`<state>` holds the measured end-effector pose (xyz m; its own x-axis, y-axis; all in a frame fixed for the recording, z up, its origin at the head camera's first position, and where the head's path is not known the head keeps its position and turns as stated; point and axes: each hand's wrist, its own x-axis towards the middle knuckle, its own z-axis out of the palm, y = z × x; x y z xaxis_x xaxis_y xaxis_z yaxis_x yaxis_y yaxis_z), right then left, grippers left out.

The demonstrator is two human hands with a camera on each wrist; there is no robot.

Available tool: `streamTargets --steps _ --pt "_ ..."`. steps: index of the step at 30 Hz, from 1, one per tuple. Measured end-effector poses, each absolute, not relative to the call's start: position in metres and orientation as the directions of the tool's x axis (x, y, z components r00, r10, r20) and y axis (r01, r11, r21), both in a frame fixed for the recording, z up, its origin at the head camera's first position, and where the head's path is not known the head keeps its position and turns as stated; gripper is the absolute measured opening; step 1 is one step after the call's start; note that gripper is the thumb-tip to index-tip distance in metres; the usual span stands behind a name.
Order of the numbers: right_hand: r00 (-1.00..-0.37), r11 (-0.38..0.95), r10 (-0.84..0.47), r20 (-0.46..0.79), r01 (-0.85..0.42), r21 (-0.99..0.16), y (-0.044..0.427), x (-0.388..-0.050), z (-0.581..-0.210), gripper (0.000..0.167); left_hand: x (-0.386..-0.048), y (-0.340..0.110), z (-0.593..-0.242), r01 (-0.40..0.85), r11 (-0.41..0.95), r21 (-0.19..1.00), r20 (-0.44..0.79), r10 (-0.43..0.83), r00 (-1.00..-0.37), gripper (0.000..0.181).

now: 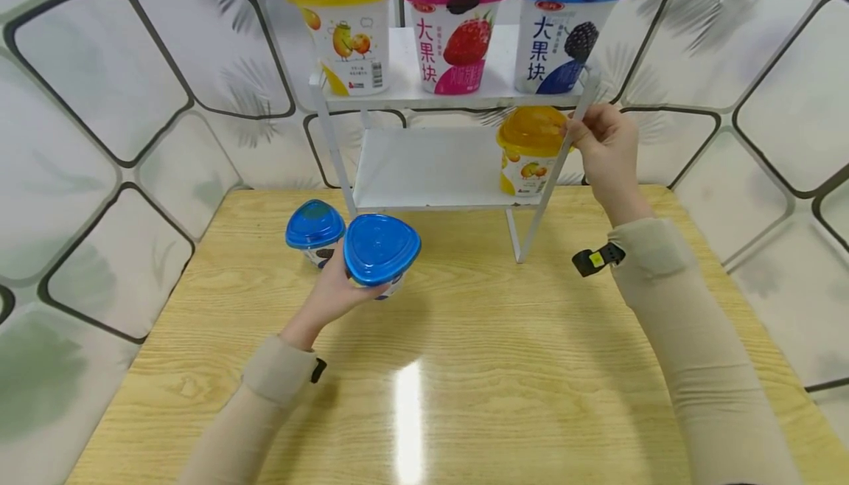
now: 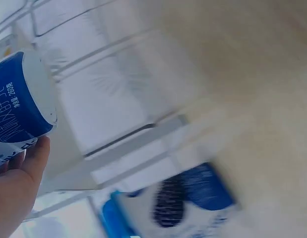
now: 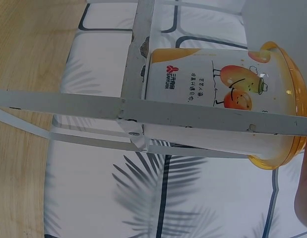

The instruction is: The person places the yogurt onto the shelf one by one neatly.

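Observation:
My left hand (image 1: 334, 293) grips a blue-lidded yogurt cup (image 1: 381, 249) above the table, left of the shelf's front. In the left wrist view, the thumb and fingers wrap this cup's printed side (image 2: 17, 104). Just left of it, a second blue-lidded cup (image 1: 315, 227) stands on the table. At the shelf's lower right, my right hand (image 1: 610, 146) pinches the lid of a yellow-lidded yogurt cup (image 1: 528, 149) beside the slanted white leg. This cup sits upright on the lower board. Only a fingertip near its lid shows in the right wrist view; the other fingertips are hidden.
A white two-tier shelf (image 1: 424, 168) stands at the table's back. Its top bears a yellow-lidded cup (image 1: 351, 35), a pink-lidded cup (image 1: 458, 35) and a blue-lidded cup (image 1: 564, 35). Patterned panels (image 1: 79, 72) surround the wooden table (image 1: 504, 367).

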<state>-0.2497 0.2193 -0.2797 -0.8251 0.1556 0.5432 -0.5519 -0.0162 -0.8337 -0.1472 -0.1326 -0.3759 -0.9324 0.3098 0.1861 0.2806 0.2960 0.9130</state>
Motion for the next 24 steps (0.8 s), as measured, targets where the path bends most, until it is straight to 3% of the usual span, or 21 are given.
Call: streamTargets --steps 10,18,24 --pt "-0.821 -0.017 0.159 0.549 -0.558 -0.83 0.22 -0.249 -0.276 0.009 -0.157 -0.112 -0.334 0.471 0.199 0.859 0.387 0.349 -0.853 0.087" --pt "-0.825 -0.016 0.164 0.541 -0.55 -0.835 0.22 -0.247 -0.275 0.007 -0.176 -0.095 -0.316 0.479 0.174 0.861 0.415 0.304 -0.857 0.084" --pt "-0.825 0.018 0.164 0.541 -0.546 -0.838 0.219 -0.248 -0.279 0.006 -0.203 -0.087 -0.327 0.437 0.132 0.89 0.399 0.244 -0.884 0.081"
